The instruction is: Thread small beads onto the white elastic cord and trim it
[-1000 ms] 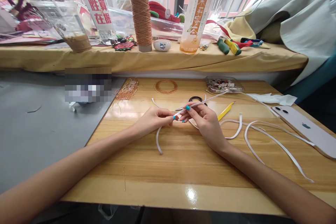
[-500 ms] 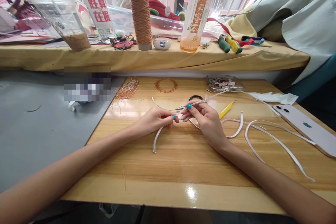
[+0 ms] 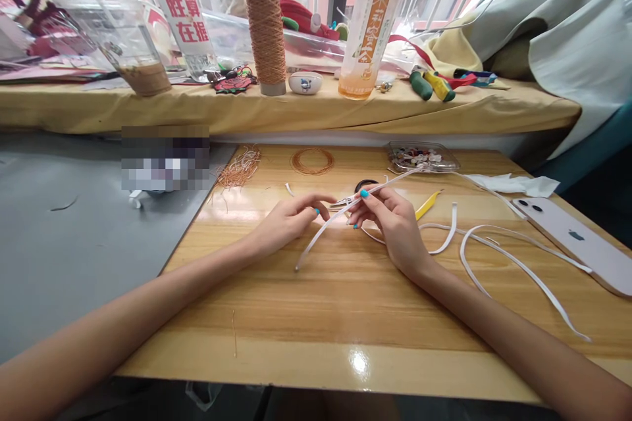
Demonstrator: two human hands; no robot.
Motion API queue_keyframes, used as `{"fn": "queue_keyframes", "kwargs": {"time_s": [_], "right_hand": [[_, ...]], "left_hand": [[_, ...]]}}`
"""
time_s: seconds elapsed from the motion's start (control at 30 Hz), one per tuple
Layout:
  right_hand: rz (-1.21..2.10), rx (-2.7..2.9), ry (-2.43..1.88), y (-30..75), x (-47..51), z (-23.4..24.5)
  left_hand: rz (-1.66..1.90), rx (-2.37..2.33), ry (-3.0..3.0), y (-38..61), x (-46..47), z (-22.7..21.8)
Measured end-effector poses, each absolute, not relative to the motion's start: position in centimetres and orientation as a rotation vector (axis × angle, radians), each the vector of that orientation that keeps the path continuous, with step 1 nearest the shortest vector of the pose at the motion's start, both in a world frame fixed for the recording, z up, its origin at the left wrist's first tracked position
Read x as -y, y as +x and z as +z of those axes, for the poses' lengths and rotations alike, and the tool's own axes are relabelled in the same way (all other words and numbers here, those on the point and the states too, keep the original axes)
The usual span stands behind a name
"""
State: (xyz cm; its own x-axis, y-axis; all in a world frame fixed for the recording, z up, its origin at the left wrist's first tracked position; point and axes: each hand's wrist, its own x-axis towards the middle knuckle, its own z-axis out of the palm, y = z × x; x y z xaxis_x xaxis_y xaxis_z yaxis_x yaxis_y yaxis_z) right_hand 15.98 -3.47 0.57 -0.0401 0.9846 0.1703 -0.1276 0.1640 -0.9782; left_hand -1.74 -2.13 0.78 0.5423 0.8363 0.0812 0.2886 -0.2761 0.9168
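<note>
A narrow white flat cord (image 3: 320, 235) runs from my right hand down to a free end above the wooden table. My right hand (image 3: 392, 220) pinches this cord between thumb and fingers, the thumb on top. Just left of it, my left hand (image 3: 296, 218) is beside the cord, its index finger stretched out and its thumb apart from it; I see nothing held there. Scissors (image 3: 367, 185) with a black handle lie behind my hands, partly hidden. The end of another white strip (image 3: 289, 189) shows behind my left hand.
White strips (image 3: 536, 276) and a phone (image 3: 575, 237) lie at the right. A yellow tool (image 3: 428, 204) is behind my right hand. Farther back are a bead box (image 3: 424, 156), a coil of copper-coloured cord (image 3: 313, 162) and cord scraps (image 3: 241, 168). Bottles and a thread spool (image 3: 264, 20) stand on the ledge.
My left fingers have let go of the white cord and spread. The cord's free end has swung slightly right and up. My right hand has shifted a little to the right, still pinching it.
</note>
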Motion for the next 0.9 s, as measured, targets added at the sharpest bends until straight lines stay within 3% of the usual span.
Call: {"fn": "queue_keyframes", "kwargs": {"time_s": [0.43, 0.9], "right_hand": [[1.503, 1.307, -0.971, 15.6, 3.5, 0.8], [1.318, 1.07, -1.012, 16.8, 2.5, 1.3]], "left_hand": [[0.978, -0.707, 2.27, -1.4, 2.3, 0.6], [0.931, -0.757, 1.863, -2.0, 2.0, 0.6]]}}
